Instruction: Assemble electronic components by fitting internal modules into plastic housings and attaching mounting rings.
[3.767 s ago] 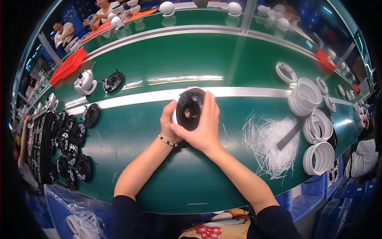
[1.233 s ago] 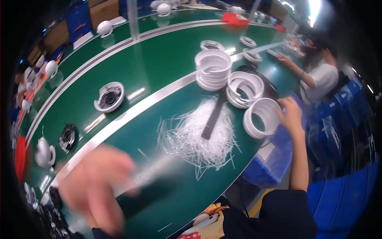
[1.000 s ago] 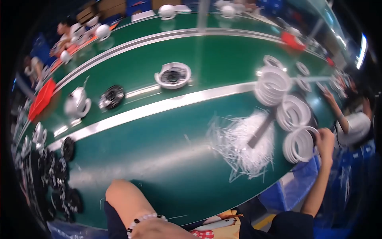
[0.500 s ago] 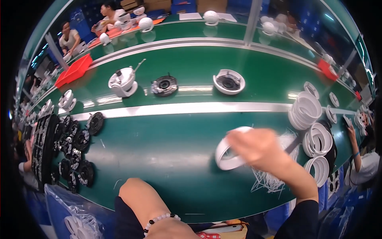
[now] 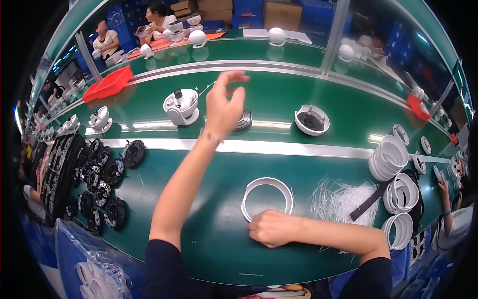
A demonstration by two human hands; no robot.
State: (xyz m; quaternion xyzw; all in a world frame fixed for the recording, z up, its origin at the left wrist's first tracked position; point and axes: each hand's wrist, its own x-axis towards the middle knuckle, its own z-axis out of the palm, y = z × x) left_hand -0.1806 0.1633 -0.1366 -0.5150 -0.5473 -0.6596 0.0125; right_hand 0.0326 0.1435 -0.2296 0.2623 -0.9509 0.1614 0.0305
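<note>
Steadiness matters: right hand (image 5: 271, 228), closed on a white plastic ring (image 5: 269, 181), should brace it; beyond that grip, left hand (image 5: 226, 103) hangs loosely open, apparently empty.

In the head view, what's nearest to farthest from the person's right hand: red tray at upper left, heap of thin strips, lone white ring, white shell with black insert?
From the right hand:
1. White ring, right at the hand.
2. Heap of thin strips, to the right.
3. White shell with black insert, farther up, slightly right.
4. Red tray, upper left.
</note>
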